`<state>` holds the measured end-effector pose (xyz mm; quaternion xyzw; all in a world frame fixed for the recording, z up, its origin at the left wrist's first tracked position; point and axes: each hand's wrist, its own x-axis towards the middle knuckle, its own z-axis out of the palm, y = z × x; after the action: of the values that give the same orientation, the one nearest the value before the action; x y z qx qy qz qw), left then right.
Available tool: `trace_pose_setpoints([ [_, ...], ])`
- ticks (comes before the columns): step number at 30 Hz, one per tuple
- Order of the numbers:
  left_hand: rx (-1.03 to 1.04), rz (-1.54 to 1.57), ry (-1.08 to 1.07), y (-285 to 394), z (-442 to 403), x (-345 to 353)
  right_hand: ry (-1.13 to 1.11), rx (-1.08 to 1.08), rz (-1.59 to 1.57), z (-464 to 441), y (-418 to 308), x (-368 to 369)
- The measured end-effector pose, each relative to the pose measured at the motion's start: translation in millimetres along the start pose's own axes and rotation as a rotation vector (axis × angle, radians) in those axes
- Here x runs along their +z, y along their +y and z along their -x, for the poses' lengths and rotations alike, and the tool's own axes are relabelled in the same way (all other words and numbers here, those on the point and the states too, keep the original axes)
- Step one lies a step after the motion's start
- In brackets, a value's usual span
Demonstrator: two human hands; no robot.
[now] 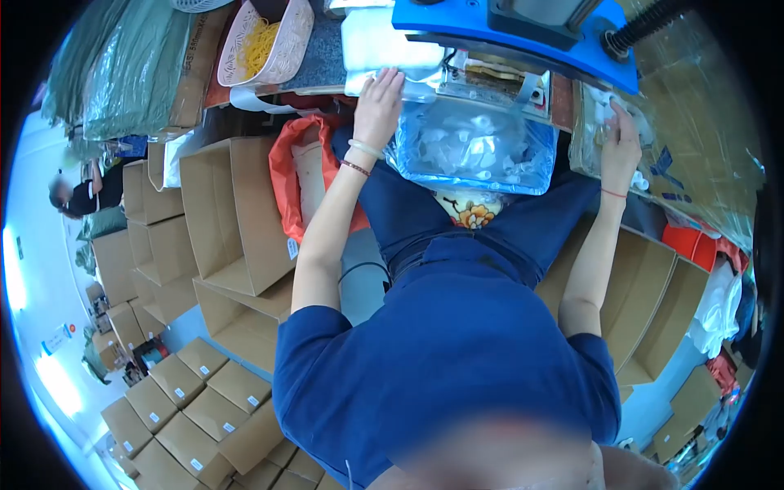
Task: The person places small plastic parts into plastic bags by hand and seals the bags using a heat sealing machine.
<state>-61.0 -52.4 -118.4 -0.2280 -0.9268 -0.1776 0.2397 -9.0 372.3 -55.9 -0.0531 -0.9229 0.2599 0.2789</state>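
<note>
Brown cardboard cartons (216,404) are crowding the floor leftward of the blue-plastic-lined bin (474,183), which is sitting before the seated person and holding small translucent pieces (482,147). Beyond that bin, a blue metal machine (523,45) is hanging over the worktop. Just past the bin's far left corner, a stack of thin whitish plastic sheeting (388,45) is lying flat, and the left hand (378,102) is resting on its near edge, fingers straight and close together, lying on top rather than clamping. To the bin's right, the right hand (619,151) is hovering at a film-covered carton (582,135); its fingers are pointing away from the person, slightly bent, but I cannot tell whether they are pinching anything.

I am seeing 2 likely risks: slick layers sliding toward the bin if the left hand is pulling unevenly, and loose bits spilling if the right hand is catching several. The sheeting's near edge is running left to right, facing the person; which way its long axis is pointing, I cannot tell.
</note>
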Motion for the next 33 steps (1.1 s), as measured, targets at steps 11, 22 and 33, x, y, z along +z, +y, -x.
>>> trace_pose_setpoints([
  [11,-0.503,0.707,-0.090,66.1,-16.7,-60.9,-0.333,0.114,-0.574,46.1,-101.7,-13.0],
  [22,-0.536,1.073,-0.456,105.1,-29.8,-69.7,-0.489,-0.297,-0.406,-0.1,-151.1,-32.6],
  [33,-1.071,1.960,-0.544,112.7,-32.1,-18.4,-0.488,0.008,-0.303,-12.7,-99.6,-11.7],
])
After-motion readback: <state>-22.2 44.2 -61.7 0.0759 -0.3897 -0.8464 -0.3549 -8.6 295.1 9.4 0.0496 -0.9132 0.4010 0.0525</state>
